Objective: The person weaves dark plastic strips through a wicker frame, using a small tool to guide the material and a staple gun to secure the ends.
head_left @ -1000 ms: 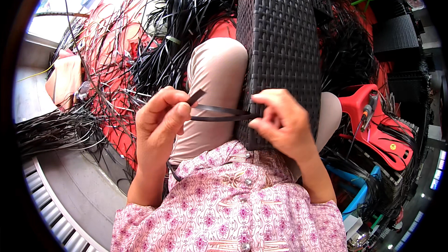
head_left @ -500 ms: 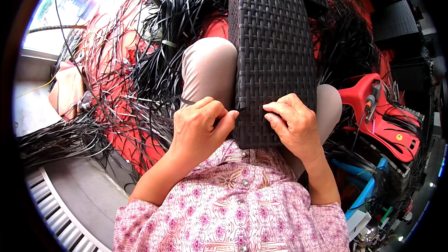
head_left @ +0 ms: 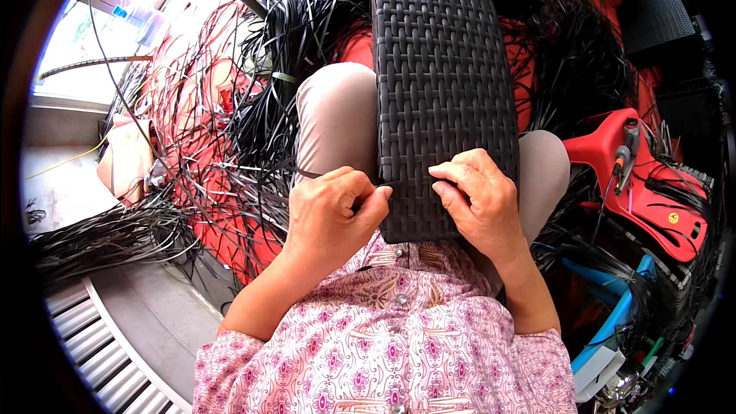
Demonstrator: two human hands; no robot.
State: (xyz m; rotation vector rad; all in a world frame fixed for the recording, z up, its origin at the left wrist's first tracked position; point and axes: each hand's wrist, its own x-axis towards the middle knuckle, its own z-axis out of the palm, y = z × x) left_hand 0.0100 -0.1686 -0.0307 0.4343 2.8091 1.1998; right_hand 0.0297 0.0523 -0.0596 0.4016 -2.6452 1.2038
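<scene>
**Two hands at the near end of a woven panel**

While it lies lengthwise across the person's lap, the black woven panel [head_left: 441,84] reaches from the knees up and out of the top of the view, its near end just above the pink patterned shirt [head_left: 399,345]. It looks stiff enough to hold its own shape yet probably light, the weave giving many ridges to grip; the loose edge strands are the natural place to take hold. A thin black strip [head_left: 310,175] leaves the panel's left edge, flat, springy and likely slick between fingertips. The left hand [head_left: 330,218] is curled almost closed, thumb and forefinger pinching that strip where it meets the weave. The right hand [head_left: 479,203] rests half-closed on the panel's lower right part, fingertips pressing the weave, gripping nothing separate. To the left, heaps of loose black strips [head_left: 253,107] sprawl over red sheeting [head_left: 222,230]. A red tool [head_left: 644,184] lies to the right, with grey ridged flooring [head_left: 84,337] at lower left.
</scene>
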